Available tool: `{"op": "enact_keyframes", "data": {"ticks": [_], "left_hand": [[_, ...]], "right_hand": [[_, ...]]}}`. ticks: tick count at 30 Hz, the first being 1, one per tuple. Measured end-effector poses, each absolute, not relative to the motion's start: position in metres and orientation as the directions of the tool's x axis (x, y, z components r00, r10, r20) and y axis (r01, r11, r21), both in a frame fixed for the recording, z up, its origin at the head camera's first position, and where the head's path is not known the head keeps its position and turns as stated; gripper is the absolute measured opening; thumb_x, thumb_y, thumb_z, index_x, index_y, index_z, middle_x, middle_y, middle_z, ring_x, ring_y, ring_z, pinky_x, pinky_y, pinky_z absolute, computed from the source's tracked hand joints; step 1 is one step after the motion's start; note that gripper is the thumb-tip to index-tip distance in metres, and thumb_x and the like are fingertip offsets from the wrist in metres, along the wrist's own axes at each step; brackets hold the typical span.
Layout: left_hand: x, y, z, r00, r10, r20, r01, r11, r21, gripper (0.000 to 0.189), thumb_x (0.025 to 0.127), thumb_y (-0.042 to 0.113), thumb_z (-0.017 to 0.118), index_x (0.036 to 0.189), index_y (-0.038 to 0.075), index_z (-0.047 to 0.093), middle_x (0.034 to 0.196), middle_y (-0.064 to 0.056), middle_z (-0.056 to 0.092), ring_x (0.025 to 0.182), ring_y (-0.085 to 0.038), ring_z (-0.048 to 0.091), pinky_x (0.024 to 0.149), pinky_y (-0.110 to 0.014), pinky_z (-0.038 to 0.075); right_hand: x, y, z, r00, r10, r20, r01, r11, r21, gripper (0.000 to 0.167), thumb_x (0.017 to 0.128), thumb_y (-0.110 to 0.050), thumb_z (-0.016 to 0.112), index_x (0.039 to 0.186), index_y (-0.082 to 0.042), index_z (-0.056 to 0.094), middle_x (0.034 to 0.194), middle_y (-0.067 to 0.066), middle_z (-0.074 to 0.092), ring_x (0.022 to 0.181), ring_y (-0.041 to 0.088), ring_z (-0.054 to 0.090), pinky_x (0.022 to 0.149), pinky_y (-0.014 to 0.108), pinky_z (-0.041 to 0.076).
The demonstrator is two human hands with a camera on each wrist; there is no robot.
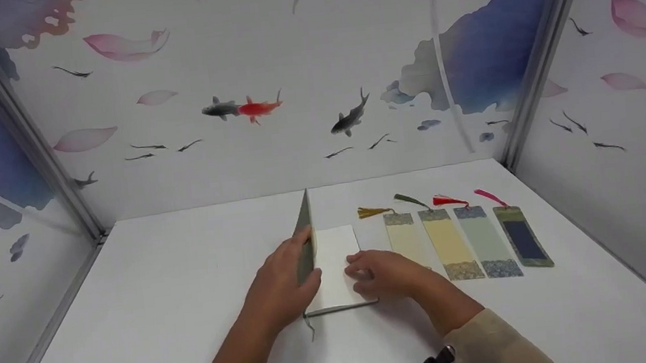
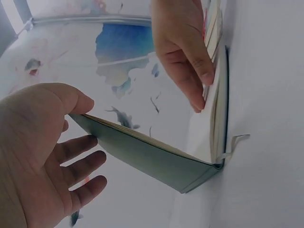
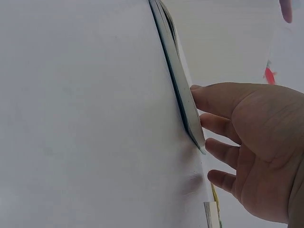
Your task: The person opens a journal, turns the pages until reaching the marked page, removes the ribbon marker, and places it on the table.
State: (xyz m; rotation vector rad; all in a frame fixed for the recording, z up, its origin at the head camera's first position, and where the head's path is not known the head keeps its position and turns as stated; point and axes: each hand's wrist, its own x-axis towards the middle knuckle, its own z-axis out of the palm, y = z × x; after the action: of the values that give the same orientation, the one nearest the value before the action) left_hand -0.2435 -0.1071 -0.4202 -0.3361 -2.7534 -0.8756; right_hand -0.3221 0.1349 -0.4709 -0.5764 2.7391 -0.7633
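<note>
A notebook with a dark green cover lies on the table, its front cover and some pages raised nearly upright. My left hand holds that raised part, the thumb on the page side and the fingers behind the cover. On the blank white right-hand page, near its outer edge, rest the fingertips of my right hand. The right wrist view shows the thumb and fingers of this hand apart, at the page block's edge. A thin ribbon hangs from the notebook's lower end.
Several tasselled bookmarks lie in a row right of the notebook, among them a yellow one, a pale green one and a dark blue one. Printed panels enclose the white table at the back and sides.
</note>
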Motion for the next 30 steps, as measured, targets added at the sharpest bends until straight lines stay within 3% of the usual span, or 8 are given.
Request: {"op": "enact_keyframes", "data": {"ticks": [8, 15, 18, 23, 30], "left_hand": [[-0.255, -0.104, -0.442, -0.967, 0.219, 0.131, 0.254, 0.794, 0.552, 0.068, 0.103, 0.046, 0.067, 0.164, 0.032, 0.042, 0.169, -0.002, 0.046, 0.157, -0.030, 0.046, 0.124, -0.058, 0.043], [-0.263, -0.106, -0.455, -0.955, 0.286, 0.074, 0.281, 0.799, 0.532, 0.068, 0.101, 0.049, 0.069, 0.162, 0.030, 0.047, 0.167, -0.004, 0.047, 0.153, -0.030, 0.050, 0.122, -0.058, 0.045], [-0.266, -0.105, -0.460, -0.951, 0.301, 0.064, 0.290, 0.804, 0.519, 0.068, 0.100, 0.051, 0.070, 0.162, 0.030, 0.048, 0.166, -0.003, 0.047, 0.152, -0.031, 0.050, 0.121, -0.059, 0.046], [-0.268, -0.103, -0.463, -0.948, 0.315, 0.051, 0.297, 0.812, 0.502, 0.069, 0.099, 0.053, 0.072, 0.160, 0.029, 0.051, 0.167, -0.003, 0.048, 0.154, -0.031, 0.048, 0.122, -0.060, 0.045], [-0.266, -0.103, -0.464, -0.951, 0.308, 0.024, 0.278, 0.821, 0.498, 0.073, 0.096, 0.054, 0.075, 0.160, 0.030, 0.050, 0.168, -0.002, 0.046, 0.155, -0.030, 0.046, 0.122, -0.060, 0.044]], "right_hand": [[-0.323, 0.137, -0.473, -0.888, -0.448, -0.100, -0.326, 0.769, -0.549, 0.043, 0.098, -0.026, 0.079, 0.140, -0.023, 0.072, 0.161, -0.005, 0.058, 0.156, 0.026, 0.048, 0.128, 0.056, 0.039], [-0.327, 0.139, -0.473, -0.893, -0.448, -0.032, -0.349, 0.737, -0.579, 0.058, 0.094, -0.025, 0.083, 0.149, -0.025, 0.064, 0.153, 0.001, 0.064, 0.145, 0.028, 0.058, 0.124, 0.058, 0.044], [-0.329, 0.140, -0.472, -0.919, -0.394, 0.011, -0.324, 0.738, -0.591, 0.059, 0.099, -0.026, 0.078, 0.154, -0.029, 0.058, 0.158, 0.000, 0.060, 0.151, 0.027, 0.053, 0.127, 0.056, 0.040], [-0.330, 0.143, -0.462, -0.953, -0.269, 0.141, -0.293, 0.689, -0.663, 0.050, 0.111, -0.025, 0.058, 0.160, -0.031, 0.051, 0.165, 0.001, 0.053, 0.157, 0.028, 0.046, 0.129, 0.058, 0.036], [-0.323, 0.145, -0.457, -0.911, -0.387, 0.144, -0.384, 0.667, -0.639, 0.048, 0.112, -0.046, 0.052, 0.159, -0.035, 0.052, 0.174, -0.009, 0.039, 0.165, 0.025, 0.033, 0.132, 0.060, 0.030]]}}
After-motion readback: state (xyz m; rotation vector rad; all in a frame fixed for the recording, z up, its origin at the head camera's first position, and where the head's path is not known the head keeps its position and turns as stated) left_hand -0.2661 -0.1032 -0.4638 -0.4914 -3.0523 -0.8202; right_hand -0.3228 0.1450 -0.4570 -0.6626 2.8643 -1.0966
